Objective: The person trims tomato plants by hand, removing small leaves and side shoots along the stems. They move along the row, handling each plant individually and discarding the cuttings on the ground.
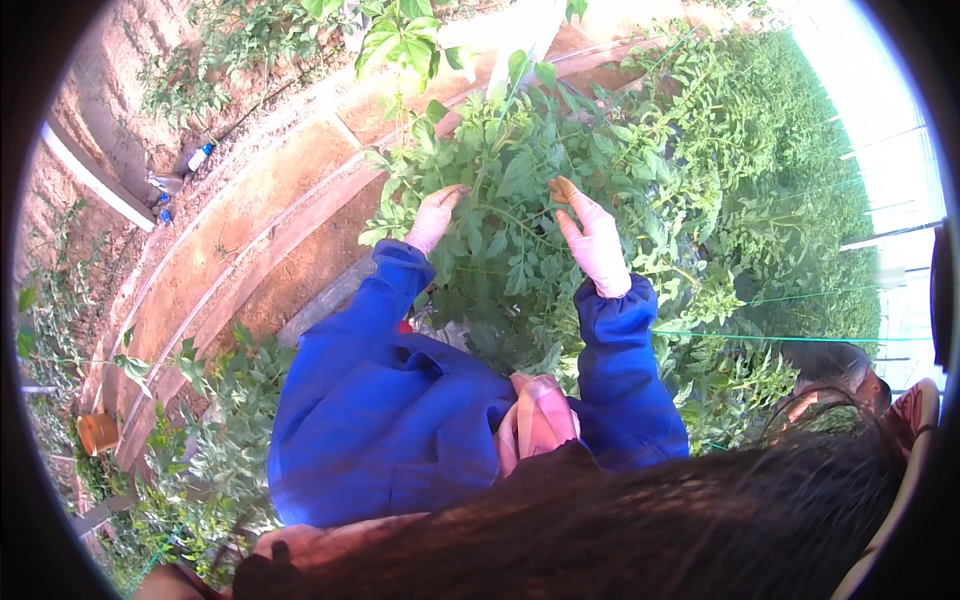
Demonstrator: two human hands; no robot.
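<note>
Leafy tomato plants [517, 180] fill the middle, directly before me. My left hand [437, 215], in a pale glove, is at the left side of the foliage with thumb and fingertips close together; whether something thin is between them cannot be told. On the right, my right hand [592, 236], also gloved and with stained fingertips, is raised beside the leaves, thumb and fingers apart, and nothing shows in it. A green string [514, 94] runs up from the plant between the hands.
A curved concrete-edged path [247, 247] runs at left. Bottles [199, 157] lie on soil beyond it, and an orange-brown pot [97, 433] stands lower left. A taut green twine [750, 337] crosses at right. Another person [832, 375] is partly visible among the plants at lower right.
</note>
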